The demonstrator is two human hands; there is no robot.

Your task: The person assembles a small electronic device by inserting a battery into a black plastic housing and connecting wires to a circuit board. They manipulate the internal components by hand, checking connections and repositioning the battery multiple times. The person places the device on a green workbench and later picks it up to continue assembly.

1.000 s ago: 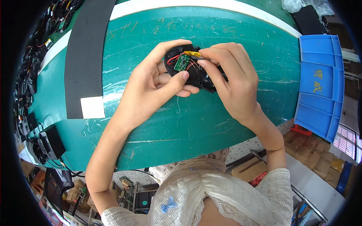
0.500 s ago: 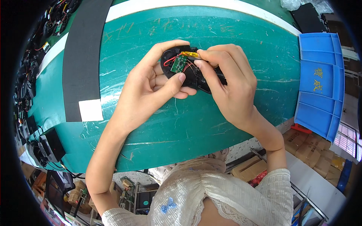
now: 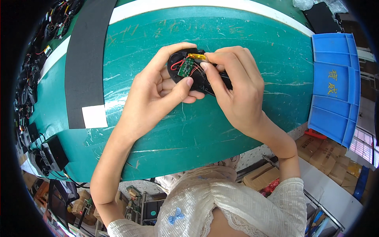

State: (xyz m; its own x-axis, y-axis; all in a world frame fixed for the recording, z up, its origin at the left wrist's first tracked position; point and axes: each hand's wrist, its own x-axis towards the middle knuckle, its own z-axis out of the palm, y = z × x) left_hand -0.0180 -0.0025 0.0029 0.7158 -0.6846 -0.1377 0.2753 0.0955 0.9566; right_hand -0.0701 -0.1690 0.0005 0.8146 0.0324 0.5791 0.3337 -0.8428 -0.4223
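My left hand (image 3: pixel 158 89) is closed round a black plastic housing (image 3: pixel 199 83), its thumb on the near rim and its fingers underneath. Inside the housing lies a small green circuit board (image 3: pixel 185 68), with thin red wires (image 3: pixel 177 64) looping at its left and more running to the right. My right hand (image 3: pixel 239 81) pinches a small battery wrapped in yellow tape (image 3: pixel 197 57) between thumb and forefinger, above the board's upper right edge. The right fingers hide part of the battery and the housing's right end.
On the green table (image 3: pixel 221 130) a black mat strip (image 3: pixel 85 71) runs along the left, with a white square (image 3: pixel 94 116) at its near end. A blue plastic bin (image 3: pixel 331 87) stands at the right edge. Black wired parts (image 3: pixel 29 87) pile up far left, near a black box (image 3: pixel 55 153).
My right hand has shifted slightly left with the battery, closer over the circuit board. My left hand and the housing have hardly moved.
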